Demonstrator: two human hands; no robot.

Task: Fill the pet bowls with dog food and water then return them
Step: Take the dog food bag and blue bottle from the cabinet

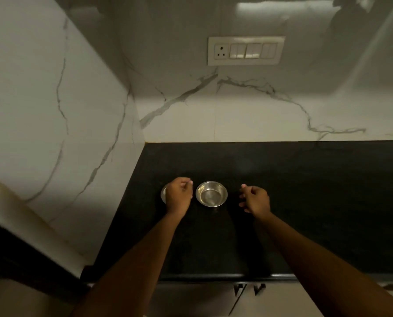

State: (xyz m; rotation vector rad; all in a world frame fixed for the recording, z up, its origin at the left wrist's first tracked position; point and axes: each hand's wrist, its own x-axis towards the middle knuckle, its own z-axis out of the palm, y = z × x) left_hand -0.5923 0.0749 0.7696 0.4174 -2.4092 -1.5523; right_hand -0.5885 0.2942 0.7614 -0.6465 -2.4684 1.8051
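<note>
Two small steel pet bowls stand on the black countertop (pixel 305 202). One steel bowl (pixel 211 193) is in plain sight and looks empty. The second steel bowl (pixel 163 193) sits to its left, mostly hidden under my left hand (pixel 179 195), so only its left rim shows. My left hand hovers over or rests on that bowl with curled fingers; I cannot tell whether it grips it. My right hand (pixel 254 199) is to the right of the visible bowl, apart from it, fingers loosely spread and holding nothing. No dog food or water is in view.
White marble walls meet in a corner at the left back of the counter. A switch panel with a socket (pixel 245 51) is on the back wall. The counter's front edge (pixel 213 276) runs above cabinet doors with dark handles (pixel 250 289).
</note>
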